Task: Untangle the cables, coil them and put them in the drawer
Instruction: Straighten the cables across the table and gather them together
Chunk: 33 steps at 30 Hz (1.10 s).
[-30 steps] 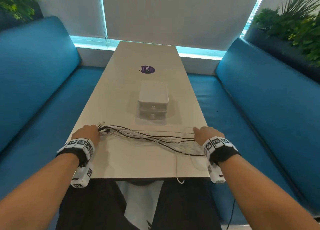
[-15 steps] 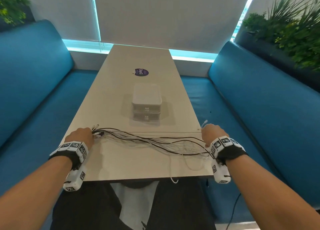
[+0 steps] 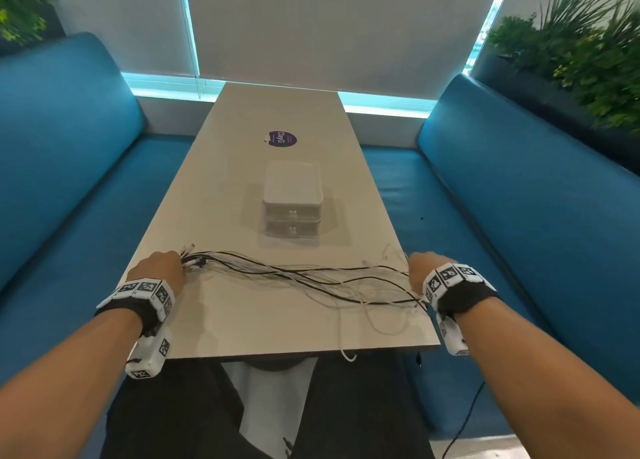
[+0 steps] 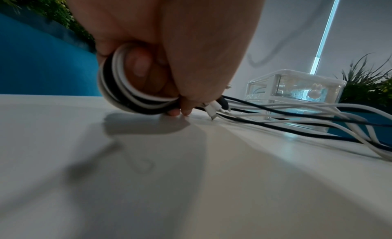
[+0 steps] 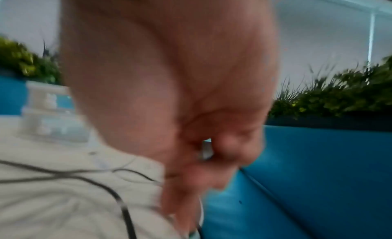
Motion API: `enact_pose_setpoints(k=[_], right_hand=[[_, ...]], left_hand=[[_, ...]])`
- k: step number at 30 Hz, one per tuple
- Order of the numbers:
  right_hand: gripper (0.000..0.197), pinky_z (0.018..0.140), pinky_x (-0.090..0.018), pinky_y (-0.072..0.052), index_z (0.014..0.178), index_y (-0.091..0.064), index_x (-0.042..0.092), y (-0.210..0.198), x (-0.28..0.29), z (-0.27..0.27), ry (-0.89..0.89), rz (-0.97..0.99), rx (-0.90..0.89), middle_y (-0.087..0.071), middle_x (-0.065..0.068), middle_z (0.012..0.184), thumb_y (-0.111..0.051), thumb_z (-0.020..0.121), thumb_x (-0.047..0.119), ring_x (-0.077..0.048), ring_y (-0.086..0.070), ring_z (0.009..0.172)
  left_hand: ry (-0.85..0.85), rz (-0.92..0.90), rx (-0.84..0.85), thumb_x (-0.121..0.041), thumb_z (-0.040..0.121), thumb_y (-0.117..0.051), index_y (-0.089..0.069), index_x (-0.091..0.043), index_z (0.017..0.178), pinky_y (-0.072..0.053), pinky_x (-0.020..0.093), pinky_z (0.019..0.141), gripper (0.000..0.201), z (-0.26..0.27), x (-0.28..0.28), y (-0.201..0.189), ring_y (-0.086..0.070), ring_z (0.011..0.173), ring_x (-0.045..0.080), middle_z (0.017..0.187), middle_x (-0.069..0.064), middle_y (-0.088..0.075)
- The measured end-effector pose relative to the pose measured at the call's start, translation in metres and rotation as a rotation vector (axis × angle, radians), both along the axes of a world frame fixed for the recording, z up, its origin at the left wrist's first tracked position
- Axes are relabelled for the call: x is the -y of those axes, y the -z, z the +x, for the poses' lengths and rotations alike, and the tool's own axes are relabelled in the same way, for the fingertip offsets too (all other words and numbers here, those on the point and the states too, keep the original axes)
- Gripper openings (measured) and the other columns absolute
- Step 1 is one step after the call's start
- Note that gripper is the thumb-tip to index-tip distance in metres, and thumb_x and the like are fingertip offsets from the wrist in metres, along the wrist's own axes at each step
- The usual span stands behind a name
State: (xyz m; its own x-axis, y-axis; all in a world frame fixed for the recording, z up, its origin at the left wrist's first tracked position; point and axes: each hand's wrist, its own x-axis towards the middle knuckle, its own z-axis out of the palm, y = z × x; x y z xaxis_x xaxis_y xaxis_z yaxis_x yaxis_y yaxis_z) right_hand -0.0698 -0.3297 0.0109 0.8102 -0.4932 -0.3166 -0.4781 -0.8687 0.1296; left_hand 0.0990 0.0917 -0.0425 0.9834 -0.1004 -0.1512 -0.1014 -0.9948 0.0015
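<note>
Your left hand (image 3: 162,268) sits near the left edge of the worktop (image 3: 242,188), its fingers curled tight around a small coil of black and white cable loops (image 4: 125,91). In the left wrist view the loops wrap round your fingers (image 4: 140,66) and your fingertips press down onto the surface, with several plug ends poking out just beside them.

From that grip the cables (image 3: 311,278) fan out across the worktop toward your right hand (image 3: 424,268), black and white strands crossing over one another in a loose tangle. One white strand hangs over the near edge of the worktop.

Your right hand is at the right edge of the worktop, fingers curled. The right wrist view is badly blurred, but it seems to pinch a small pale plug end (image 5: 206,150) between thumb and fingers, with thin cable trailing below the hand.

The clear two-tier drawer unit (image 3: 292,202) stands in the middle of the worktop, well beyond the cables, and both drawers are closed. A round purple sticker (image 3: 280,139) lies on the surface further back. Blue benches (image 3: 519,216) run along both sides, with green plants (image 3: 588,43) behind them.
</note>
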Motion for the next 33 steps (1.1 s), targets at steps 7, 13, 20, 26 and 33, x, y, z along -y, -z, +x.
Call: enact_pose_setpoints(k=[7,13,20,26,33], right_hand=[[0.029,0.080,-0.033,-0.053,0.118,-0.064,0.017,0.011,0.038,-0.019,0.235,-0.246,-0.079,-0.061,-0.001,0.104,-0.052,0.092,0.023,-0.022,-0.065,0.100],[0.065,0.097,-0.038,-0.043,0.146,-0.027,0.007,0.023,0.023,-0.011,0.212,0.312,0.480,-0.022,-0.011,0.151,-0.057,0.089,0.012,-0.034,-0.053,0.119],[0.012,0.075,-0.031,-0.048,0.094,-0.062,0.027,0.030,-0.041,0.004,-0.304,0.372,0.469,-0.058,0.008,0.100,-0.062,0.082,0.028,-0.015,-0.060,0.083],[0.041,0.090,-0.034,-0.048,0.123,-0.054,0.030,0.035,-0.036,0.000,-0.423,0.122,0.109,-0.064,0.006,0.113,-0.066,0.084,0.037,-0.020,-0.059,0.103],[0.031,0.074,-0.035,-0.049,0.121,-0.052,0.017,0.033,-0.027,0.001,-0.271,-0.172,0.056,-0.063,-0.006,0.110,-0.051,0.091,0.021,-0.028,-0.064,0.097]], left_hand=[[-0.008,-0.005,0.006,-0.018,0.096,-0.045,-0.054,-0.012,0.087,-0.048,0.032,0.067,0.014,0.001,0.001,0.000,-0.060,0.072,0.028,0.078,0.006,-0.055],[-0.006,0.000,0.000,-0.018,0.096,-0.045,-0.055,-0.011,0.089,-0.046,0.032,0.066,0.014,-0.001,0.003,-0.001,-0.058,0.072,0.028,0.080,0.007,-0.055],[-0.016,-0.002,-0.003,-0.018,0.095,-0.046,-0.058,-0.008,0.091,-0.047,0.033,0.067,0.016,0.000,0.000,0.001,-0.059,0.074,0.031,0.082,0.010,-0.055],[-0.015,0.001,0.005,-0.016,0.094,-0.045,-0.061,-0.008,0.095,-0.048,0.034,0.069,0.017,-0.001,0.000,0.002,-0.058,0.075,0.031,0.089,0.013,-0.062],[-0.040,-0.036,0.002,-0.016,0.094,-0.046,-0.058,-0.009,0.089,-0.048,0.033,0.068,0.015,-0.003,0.002,-0.001,-0.059,0.072,0.030,0.079,0.009,-0.055]])
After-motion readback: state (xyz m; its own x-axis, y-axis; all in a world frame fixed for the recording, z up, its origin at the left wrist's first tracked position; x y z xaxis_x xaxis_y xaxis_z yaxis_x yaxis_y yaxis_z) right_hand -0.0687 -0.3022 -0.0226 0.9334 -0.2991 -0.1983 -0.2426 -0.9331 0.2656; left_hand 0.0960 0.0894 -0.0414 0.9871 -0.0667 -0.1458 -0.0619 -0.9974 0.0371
